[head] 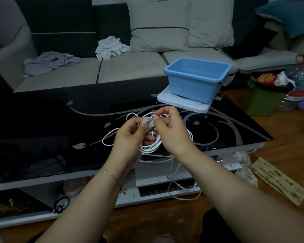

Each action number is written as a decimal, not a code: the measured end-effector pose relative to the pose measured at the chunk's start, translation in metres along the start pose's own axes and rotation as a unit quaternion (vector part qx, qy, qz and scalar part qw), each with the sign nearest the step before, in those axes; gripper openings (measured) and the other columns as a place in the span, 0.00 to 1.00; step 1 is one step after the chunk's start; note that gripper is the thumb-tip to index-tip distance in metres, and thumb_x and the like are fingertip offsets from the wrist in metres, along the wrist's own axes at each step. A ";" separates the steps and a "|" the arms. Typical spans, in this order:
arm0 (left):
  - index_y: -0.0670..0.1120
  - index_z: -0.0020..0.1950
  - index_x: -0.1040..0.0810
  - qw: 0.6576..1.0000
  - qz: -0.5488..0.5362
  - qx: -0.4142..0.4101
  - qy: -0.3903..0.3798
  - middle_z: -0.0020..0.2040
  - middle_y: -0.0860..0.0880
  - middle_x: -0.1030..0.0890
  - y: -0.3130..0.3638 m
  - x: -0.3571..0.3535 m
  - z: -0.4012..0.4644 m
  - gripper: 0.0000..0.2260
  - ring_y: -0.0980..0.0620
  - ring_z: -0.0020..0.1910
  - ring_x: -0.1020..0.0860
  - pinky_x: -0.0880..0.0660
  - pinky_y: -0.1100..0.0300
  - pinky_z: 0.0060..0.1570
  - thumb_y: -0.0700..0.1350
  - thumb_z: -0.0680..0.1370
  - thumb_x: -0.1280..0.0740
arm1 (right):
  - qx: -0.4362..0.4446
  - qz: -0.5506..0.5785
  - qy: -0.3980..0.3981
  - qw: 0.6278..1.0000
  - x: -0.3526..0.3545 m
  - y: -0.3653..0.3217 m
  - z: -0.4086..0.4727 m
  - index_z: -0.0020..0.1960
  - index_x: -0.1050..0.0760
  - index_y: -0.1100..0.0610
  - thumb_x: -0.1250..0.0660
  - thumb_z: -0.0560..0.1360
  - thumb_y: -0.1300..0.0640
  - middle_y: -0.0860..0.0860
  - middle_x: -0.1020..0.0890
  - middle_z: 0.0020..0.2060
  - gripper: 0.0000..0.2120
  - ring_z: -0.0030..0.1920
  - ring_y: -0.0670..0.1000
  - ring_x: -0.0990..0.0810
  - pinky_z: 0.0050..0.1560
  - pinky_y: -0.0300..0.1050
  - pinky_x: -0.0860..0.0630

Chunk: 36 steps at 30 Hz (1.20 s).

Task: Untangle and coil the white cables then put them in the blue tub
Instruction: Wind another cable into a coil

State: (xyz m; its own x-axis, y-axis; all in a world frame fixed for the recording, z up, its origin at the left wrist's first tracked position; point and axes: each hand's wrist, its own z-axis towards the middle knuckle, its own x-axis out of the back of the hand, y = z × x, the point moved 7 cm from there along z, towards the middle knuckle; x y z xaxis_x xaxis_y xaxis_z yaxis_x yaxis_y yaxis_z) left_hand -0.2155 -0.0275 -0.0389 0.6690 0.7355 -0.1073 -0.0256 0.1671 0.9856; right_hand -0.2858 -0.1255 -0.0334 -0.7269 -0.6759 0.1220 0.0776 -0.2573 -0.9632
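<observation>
Both hands meet above the black glass table (60, 120). My left hand (130, 135) holds a small coil of white cable (152, 146) with a plug end at its fingertips. My right hand (170, 130) pinches the same cable near that plug. More white cable (109, 137) loops on the table around the hands, and a strand (172, 174) hangs over the front edge to the floor. The blue tub (195, 76) stands on a white lid (181, 104) at the table's far right; I see nothing inside it.
A grey sofa (130, 67) with cushions and crumpled clothes (111, 48) runs behind the table. A green bin (261, 100) and water bottles (302, 79) sit on the wooden floor at right. Paper (279, 181) lies by the table's right corner.
</observation>
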 end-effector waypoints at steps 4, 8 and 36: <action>0.39 0.50 0.20 0.998 -0.023 0.056 -0.005 0.33 0.45 0.17 -0.006 0.003 0.000 0.18 0.53 0.30 0.20 0.23 0.61 0.29 0.50 0.81 0.43 | 0.016 -0.017 -0.019 1.000 -0.001 -0.005 -0.003 0.47 0.33 0.47 0.39 0.79 0.56 0.55 0.20 0.38 0.05 0.35 0.53 0.19 0.35 0.42 0.22; 0.36 0.46 0.21 0.996 -0.038 0.081 -0.009 0.35 0.45 0.17 -0.008 0.007 0.001 0.11 0.52 0.31 0.20 0.24 0.63 0.32 0.44 0.76 0.33 | 0.053 -0.075 -0.031 0.995 -0.001 -0.009 -0.005 0.50 0.33 0.48 0.39 0.78 0.54 0.55 0.19 0.38 0.03 0.35 0.56 0.20 0.35 0.51 0.22; 0.45 0.42 0.23 0.735 0.598 -0.317 -0.030 0.33 0.49 0.20 0.024 -0.002 -0.005 0.16 0.44 0.30 0.22 0.28 0.53 0.24 0.54 0.76 0.44 | 0.093 -0.283 -0.033 0.954 -0.012 -0.017 -0.011 0.57 0.38 0.54 0.45 0.80 0.55 0.53 0.23 0.35 0.07 0.39 0.60 0.23 0.39 0.53 0.28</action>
State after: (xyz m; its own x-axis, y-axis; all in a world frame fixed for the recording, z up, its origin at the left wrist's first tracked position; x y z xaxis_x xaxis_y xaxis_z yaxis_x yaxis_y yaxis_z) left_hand -0.2212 -0.0211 -0.0159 -0.0834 0.5782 0.8116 -0.9508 -0.2900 0.1089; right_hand -0.2857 -0.1052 -0.0216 -0.6436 -0.4324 0.6315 -0.1915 -0.7078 -0.6799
